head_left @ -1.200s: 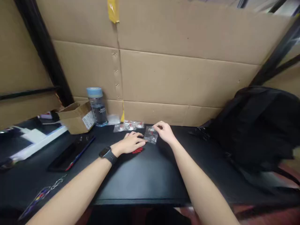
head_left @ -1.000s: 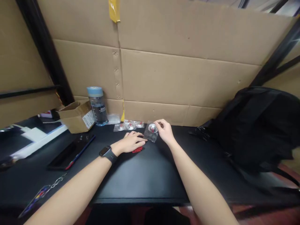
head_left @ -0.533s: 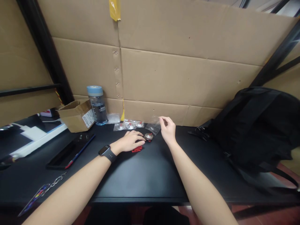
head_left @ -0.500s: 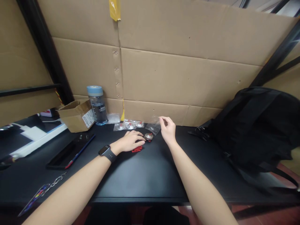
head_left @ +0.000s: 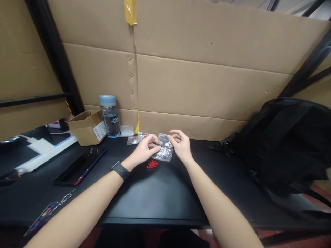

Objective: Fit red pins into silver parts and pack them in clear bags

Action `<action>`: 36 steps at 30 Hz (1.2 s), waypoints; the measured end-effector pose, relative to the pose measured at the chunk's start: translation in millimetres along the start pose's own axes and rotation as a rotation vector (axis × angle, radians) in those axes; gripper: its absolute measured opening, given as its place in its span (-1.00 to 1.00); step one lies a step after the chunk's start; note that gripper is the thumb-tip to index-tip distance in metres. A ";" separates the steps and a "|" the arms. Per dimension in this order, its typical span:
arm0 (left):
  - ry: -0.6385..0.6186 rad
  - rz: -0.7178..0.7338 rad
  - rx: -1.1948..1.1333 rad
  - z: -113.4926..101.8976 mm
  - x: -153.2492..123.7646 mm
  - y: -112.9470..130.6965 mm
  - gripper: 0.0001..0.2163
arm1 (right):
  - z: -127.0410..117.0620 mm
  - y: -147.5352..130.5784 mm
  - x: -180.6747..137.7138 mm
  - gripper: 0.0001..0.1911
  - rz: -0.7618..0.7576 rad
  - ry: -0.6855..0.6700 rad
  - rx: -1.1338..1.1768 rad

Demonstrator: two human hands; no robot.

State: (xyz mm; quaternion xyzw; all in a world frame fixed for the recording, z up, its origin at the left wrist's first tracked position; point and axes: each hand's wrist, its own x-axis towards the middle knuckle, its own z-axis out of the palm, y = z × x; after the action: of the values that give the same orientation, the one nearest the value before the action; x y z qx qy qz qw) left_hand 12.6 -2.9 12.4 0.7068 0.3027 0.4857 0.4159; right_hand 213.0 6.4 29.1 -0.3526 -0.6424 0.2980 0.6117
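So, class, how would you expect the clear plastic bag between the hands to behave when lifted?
The clear plastic bag would probably flop and crease rather than hold a flat shape, since its film looks thin and wrinkled. The film itself is likely light for its spread. Its glossy shine hints that it may feel slippery.

Plastic bag is showing clear with silvery glints; small pieces are reading solid red. Tabletop is looking plain black, picking up a grey-blue sheen. Bottle is showing smoky grey, white lettering, light blue lid. Carton is reading brown, label white. Flat device is looking black with blue and red edging. Backpack is reading black, cardboard wall tan, tape yellow.
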 end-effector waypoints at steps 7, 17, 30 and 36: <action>0.102 -0.020 0.149 -7.0 2.8 3.0 -0.67 | -0.3 4.7 -3.4 -0.35 0.123 -0.111 0.111; 0.094 0.077 0.138 -13.4 5.1 -7.5 -0.48 | -2.1 12.6 -3.6 -0.76 0.189 -0.300 0.058; -0.023 0.387 0.843 -15.6 -5.7 14.6 -0.55 | -7.7 13.3 -2.4 -0.20 0.256 -0.229 0.009; -0.030 0.415 1.047 -10.7 -0.2 5.6 -0.76 | -3.9 13.1 -4.2 -0.28 0.217 -0.292 0.033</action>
State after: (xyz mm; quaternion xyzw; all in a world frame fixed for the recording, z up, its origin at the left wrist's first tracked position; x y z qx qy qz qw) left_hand 2.6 -2.5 19.2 0.8704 0.3519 0.3323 -0.0903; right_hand 218.0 10.3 16.4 -0.3628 -0.6777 0.4206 0.4819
